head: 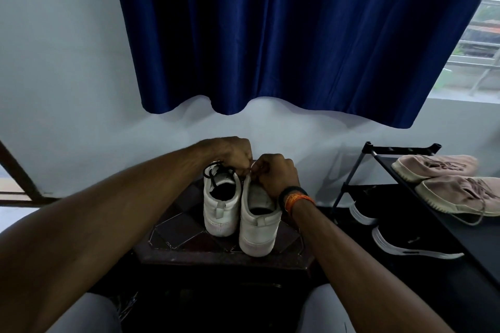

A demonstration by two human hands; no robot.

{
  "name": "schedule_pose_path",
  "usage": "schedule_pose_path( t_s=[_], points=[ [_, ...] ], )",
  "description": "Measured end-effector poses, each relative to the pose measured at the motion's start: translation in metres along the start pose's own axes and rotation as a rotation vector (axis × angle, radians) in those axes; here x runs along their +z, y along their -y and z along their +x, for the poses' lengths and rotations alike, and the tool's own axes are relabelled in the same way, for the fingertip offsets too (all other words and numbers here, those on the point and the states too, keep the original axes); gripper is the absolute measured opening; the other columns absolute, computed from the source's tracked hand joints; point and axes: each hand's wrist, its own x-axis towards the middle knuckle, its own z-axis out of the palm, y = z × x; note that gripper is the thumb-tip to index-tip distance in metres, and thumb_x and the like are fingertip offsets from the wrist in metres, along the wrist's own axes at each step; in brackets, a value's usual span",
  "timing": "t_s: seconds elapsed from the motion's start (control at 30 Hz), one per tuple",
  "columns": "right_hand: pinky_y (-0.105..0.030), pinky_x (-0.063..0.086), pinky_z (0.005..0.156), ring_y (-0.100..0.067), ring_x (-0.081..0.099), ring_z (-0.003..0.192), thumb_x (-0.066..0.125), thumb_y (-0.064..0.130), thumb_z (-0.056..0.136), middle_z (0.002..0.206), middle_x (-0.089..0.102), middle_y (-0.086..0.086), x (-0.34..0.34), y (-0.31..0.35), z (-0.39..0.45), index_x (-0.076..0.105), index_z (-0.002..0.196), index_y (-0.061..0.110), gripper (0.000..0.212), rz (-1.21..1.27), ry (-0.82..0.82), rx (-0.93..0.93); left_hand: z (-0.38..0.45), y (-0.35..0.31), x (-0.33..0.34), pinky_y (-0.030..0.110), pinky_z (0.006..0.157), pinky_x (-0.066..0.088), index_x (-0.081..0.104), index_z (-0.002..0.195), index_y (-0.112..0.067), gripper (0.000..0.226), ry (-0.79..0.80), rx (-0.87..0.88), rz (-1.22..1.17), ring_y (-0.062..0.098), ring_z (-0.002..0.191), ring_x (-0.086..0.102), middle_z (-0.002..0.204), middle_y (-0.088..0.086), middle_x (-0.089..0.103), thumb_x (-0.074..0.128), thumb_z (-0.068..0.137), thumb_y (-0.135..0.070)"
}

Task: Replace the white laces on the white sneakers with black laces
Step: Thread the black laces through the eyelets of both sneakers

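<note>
Two white sneakers stand heels toward me on a small dark stool (173,240). The left sneaker (220,205) has a black lace (213,170) looped at its top. Both my hands are over the tongue of the right sneaker (257,227). My left hand (232,153) is curled and pinches something small at the shoe's top. Close against it, my right hand (276,173) is curled too, its fingertips pinching at the same spot. What they pinch is hidden by the fingers; a thin pale strand shows between them. The right shoe's lacing is covered by my hands.
A black shoe rack (405,170) stands at the right, with two beige sneakers (443,184) on top and black shoes with white soles (405,246) on a lower shelf. A blue curtain (284,35) hangs on the wall behind. My knees are at the bottom edge.
</note>
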Motion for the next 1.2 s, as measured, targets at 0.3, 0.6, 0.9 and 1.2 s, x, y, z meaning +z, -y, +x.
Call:
schedule_pose_path(
  t_s=[0.3, 0.6, 0.9, 1.2],
  points=[
    [-0.026, 0.049, 0.082, -0.014, 0.063, 0.090, 0.082, 0.029, 0.076, 0.095, 0.073, 0.004, -0.004, -0.014, -0.009, 0.076, 0.091, 0.025, 0.017, -0.003, -0.052, -0.005, -0.009, 0.002, 0.000, 0.026, 0.058, 0.033, 0.061, 0.071, -0.013, 0.010, -0.098, -0.040, 0.037, 0.017, 0.071, 0.046, 0.068, -0.001, 0.050, 0.069, 0.069, -0.009],
    [-0.036, 0.055, 0.078, -0.029, 0.062, 0.095, 0.078, 0.024, 0.076, 0.104, 0.065, -0.007, 0.007, -0.014, -0.023, 0.072, 0.096, 0.023, 0.021, -0.073, -0.240, -0.046, -0.014, 0.014, 0.024, 0.033, 0.090, 0.037, 0.069, 0.090, -0.005, 0.012, -0.240, 0.109, -0.091, 0.022, 0.096, 0.062, 0.093, 0.000, 0.070, 0.059, 0.084, -0.008],
    [-0.042, 0.050, 0.087, -0.032, 0.052, 0.108, 0.060, 0.009, 0.076, 0.113, 0.062, -0.005, 0.005, -0.010, -0.026, 0.072, 0.108, 0.025, 0.038, -0.151, -0.180, -0.078, -0.020, 0.022, 0.028, 0.031, 0.094, 0.023, 0.068, 0.088, -0.016, 0.016, -0.321, 0.172, -0.026, 0.016, 0.108, 0.041, 0.107, -0.002, 0.066, 0.056, 0.085, -0.006],
    [-0.035, 0.054, 0.084, -0.020, 0.066, 0.099, 0.057, 0.007, 0.075, 0.107, 0.073, 0.007, -0.003, -0.002, -0.024, 0.080, 0.095, 0.035, 0.041, -0.130, -0.044, -0.296, -0.023, 0.019, 0.031, 0.032, 0.091, 0.034, 0.067, 0.079, -0.017, 0.015, -0.363, 0.144, -0.072, 0.017, 0.099, 0.054, 0.096, -0.006, 0.063, 0.061, 0.083, -0.005]
  ],
)
